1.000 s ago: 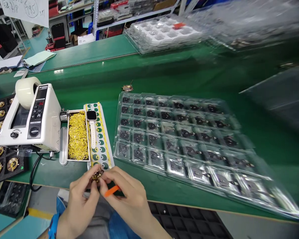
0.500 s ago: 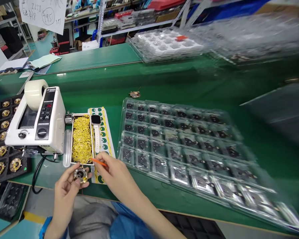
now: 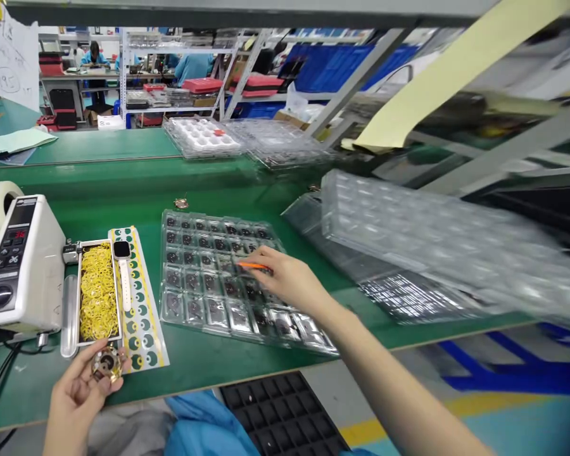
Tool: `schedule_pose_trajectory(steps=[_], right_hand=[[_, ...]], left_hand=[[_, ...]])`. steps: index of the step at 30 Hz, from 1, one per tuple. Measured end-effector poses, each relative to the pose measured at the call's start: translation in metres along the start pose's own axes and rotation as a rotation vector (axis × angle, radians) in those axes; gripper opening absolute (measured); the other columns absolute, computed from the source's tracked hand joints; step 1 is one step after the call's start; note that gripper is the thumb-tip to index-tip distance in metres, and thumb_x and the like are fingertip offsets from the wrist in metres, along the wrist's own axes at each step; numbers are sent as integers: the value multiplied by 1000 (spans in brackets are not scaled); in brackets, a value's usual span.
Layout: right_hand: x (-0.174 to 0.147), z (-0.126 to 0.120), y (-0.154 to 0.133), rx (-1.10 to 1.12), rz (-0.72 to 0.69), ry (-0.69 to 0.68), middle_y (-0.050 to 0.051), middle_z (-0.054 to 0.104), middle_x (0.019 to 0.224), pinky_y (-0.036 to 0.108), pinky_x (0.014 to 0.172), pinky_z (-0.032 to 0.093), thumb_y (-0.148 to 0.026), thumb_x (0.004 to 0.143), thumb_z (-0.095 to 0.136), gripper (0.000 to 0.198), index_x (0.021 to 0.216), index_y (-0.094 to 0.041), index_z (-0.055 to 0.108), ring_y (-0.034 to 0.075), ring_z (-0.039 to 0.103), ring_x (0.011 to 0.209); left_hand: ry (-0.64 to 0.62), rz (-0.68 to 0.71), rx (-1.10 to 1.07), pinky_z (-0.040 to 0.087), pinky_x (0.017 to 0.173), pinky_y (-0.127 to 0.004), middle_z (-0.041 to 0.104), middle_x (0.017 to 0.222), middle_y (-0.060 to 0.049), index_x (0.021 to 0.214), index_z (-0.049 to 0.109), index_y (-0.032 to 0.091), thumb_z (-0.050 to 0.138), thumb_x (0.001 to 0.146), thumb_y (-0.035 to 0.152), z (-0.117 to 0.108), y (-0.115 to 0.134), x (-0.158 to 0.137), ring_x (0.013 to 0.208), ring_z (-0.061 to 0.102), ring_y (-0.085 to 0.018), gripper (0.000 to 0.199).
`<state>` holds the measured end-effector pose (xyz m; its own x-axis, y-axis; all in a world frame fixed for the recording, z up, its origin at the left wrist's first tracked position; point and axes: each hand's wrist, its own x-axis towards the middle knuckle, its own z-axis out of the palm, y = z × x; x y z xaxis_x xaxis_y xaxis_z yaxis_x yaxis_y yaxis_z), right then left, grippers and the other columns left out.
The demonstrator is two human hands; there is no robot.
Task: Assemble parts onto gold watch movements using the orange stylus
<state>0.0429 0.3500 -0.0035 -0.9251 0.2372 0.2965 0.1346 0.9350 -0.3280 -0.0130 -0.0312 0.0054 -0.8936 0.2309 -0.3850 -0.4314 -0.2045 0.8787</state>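
Note:
My left hand holds a round gold-rimmed watch case between thumb and fingers, at the table's front edge. My right hand pinches a thin orange stick-like tool, whose exact kind I cannot make out. It hovers over a clear plastic tray with several rows of pockets holding small dark parts. Whether the tool's tip touches a part is not visible. Near my left hand lies a white box of yellow rings. Beside it a watch with a white strap rests on a sticker sheet.
A white tape dispenser stands at the left. More clear trays are stacked at the right, under a slanted shelf post and a hanging yellow strip. A small gold part lies behind the pocket tray. Below the edge is a black tray.
My right hand has moved from beside the watch case to above the pocket tray, still with the orange tool. My left hand keeps the watch case. The view has turned right.

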Motion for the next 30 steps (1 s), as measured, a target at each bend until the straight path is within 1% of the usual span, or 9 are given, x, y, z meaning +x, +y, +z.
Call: schedule_pose_trajectory(steps=[3, 8, 11, 15, 18, 21, 23, 26, 30], right_hand=[[9, -8, 25, -59, -84, -126, 6, 63, 83, 28, 53, 41, -20, 80, 49, 28, 94, -23, 73, 21, 61, 69], [12, -1, 34, -101, -193, -209, 7, 62, 81, 30, 58, 44, -16, 76, 51, 29, 94, -20, 74, 22, 61, 72], [8, 5, 36, -102, -204, -164, 8, 63, 79, 31, 61, 45, -16, 77, 53, 24, 90, -19, 74, 23, 61, 74], [-1, 8, 24, -77, -139, 10, 10, 64, 82, 30, 55, 41, -22, 89, 50, 21, 80, -18, 69, 22, 62, 74], [-14, 8, -14, 2, -108, 152, 11, 65, 86, 30, 58, 44, -22, 95, 48, 21, 83, -18, 65, 21, 62, 77], [-30, 11, -76, 190, -152, 235, 8, 65, 88, 28, 63, 49, -18, 97, 46, 17, 86, -21, 60, 19, 62, 78], [-42, 15, -120, 459, -99, 231, 6, 64, 89, 28, 63, 50, -16, 96, 50, 17, 91, -25, 63, 20, 62, 79], [-56, 25, -173, 762, -76, 184, 6, 62, 91, 28, 60, 51, -14, 94, 53, 22, 99, -28, 70, 20, 62, 78], [-57, 39, -204, 971, 49, 140, 6, 62, 90, 30, 61, 53, -18, 88, 63, 13, 87, -25, 74, 20, 62, 74]], left_hand=[[0, -10, 18, 60, 68, -24, 78, 90, -9, 101, 71, 19, 90, 58, 40, 3, 1, -2, 83, 75, -27, 51], [-32, -25, 44, 61, 70, -27, 78, 93, -10, 103, 71, 18, 88, 61, 39, 7, 2, -4, 85, 75, -26, 51], [-65, -37, 45, 60, 71, -28, 77, 94, -10, 104, 72, 19, 86, 65, 36, 9, 1, -5, 85, 74, -25, 45], [-118, -61, 27, 60, 75, -30, 76, 98, -12, 107, 71, 18, 83, 69, 33, 8, -1, -4, 89, 74, -27, 43], [-189, -45, -24, 59, 78, -30, 75, 103, -12, 113, 69, 19, 79, 75, 31, 6, -4, -4, 92, 73, -26, 41], [-309, -5, -62, 59, 82, -30, 75, 106, -10, 119, 67, 24, 74, 81, 31, 7, -6, -5, 96, 72, -25, 39], [-367, 13, -65, 57, 87, -31, 74, 110, -8, 120, 66, 28, 72, 84, 32, 9, -5, -5, 101, 71, -24, 37], [-372, 13, -26, 57, 90, -30, 70, 120, -7, 120, 67, 30, 71, 85, 33, 14, -2, -7, 106, 69, -24, 35], [-355, 19, 51, 57, 91, -31, 66, 128, -10, 124, 65, 27, 70, 85, 34, 14, 1, -11, 113, 65, -25, 40]])
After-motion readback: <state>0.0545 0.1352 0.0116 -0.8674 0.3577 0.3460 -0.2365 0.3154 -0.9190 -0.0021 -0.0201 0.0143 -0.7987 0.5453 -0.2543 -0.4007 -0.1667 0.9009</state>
